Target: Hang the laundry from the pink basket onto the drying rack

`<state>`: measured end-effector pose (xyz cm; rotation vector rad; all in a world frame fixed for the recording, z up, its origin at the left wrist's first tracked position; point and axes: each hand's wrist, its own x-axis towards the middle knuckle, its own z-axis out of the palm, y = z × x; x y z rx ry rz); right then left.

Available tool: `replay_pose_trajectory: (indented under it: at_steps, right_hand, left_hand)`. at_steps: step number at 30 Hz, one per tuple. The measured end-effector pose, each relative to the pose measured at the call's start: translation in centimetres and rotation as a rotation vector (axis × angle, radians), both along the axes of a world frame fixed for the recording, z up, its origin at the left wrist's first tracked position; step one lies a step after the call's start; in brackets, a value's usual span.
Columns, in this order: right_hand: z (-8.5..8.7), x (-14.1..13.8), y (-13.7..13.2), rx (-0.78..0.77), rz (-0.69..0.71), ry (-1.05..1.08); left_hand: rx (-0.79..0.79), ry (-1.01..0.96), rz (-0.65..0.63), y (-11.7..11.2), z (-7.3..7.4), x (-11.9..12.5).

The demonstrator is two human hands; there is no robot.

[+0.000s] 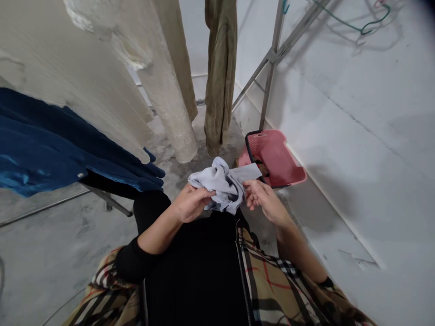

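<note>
A bunched light grey garment (pixel 220 181) is held up in front of my lap, crumpled, with a flat strip-like piece (pixel 249 172) sticking out to the right. My left hand (pixel 192 201) is closed on its left side, thumb on top of the cloth. At its right edge is my right hand (pixel 263 199), fingers curled in against the cloth just below the strip; the thumb is mostly hidden. What kind of garment it is, the folds do not show.
A pink basket (pixel 287 160) with a dark handle stands by the white wall, something brownish inside. Beige clothes (pixel 170 90), olive trousers (pixel 219 81) and a blue garment (pixel 68 145) hang ahead and left. A metal rack leg (pixel 268 95) and a green hanger (pixel 363 29) are at upper right.
</note>
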<state>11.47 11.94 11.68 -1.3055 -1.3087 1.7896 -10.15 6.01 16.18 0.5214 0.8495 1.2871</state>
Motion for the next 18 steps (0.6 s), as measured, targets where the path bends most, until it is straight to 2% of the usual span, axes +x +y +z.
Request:
replay_pose_trajectory:
  at_steps: [3, 5, 7, 10, 12, 15, 18]
  right_hand:
    - [0.5, -1.8, -0.9, -0.068, 0.168, -0.034]
    - [0.1, -3.0, -1.2, -0.115, 0.175, 0.018]
    - [-0.6, -3.8, -1.0, -0.180, 0.029, 0.171]
    - [-1.2, -4.1, -0.2, -0.256, -0.305, 0.459]
    - [-1.1, -3.8, 0.6, -0.263, -0.421, 0.573]
    - [-0.5, -2.8, 1.5, -0.320, -0.429, 0.696]
    - [0.3, -2.1, 1.5, -0.345, -0.351, 0.761]
  left_hand:
    - [0.096, 0.097, -0.052, 0.0, -0.6, 0.6]
    - [0.134, 0.162, -0.083, -0.2, -1.3, 0.6]
    - [0.135, 0.222, -0.104, -0.4, -2.1, 0.5]
    - [0.129, 0.270, -0.125, -1.0, -2.9, 0.3]
    - [0.118, 0.247, -0.166, -1.5, -3.3, 0.5]
    - [0.015, 0.120, -0.283, -2.4, -3.7, 1.0]
    - [-0.205, -0.063, -0.404, -3.0, -4.5, 1.5]
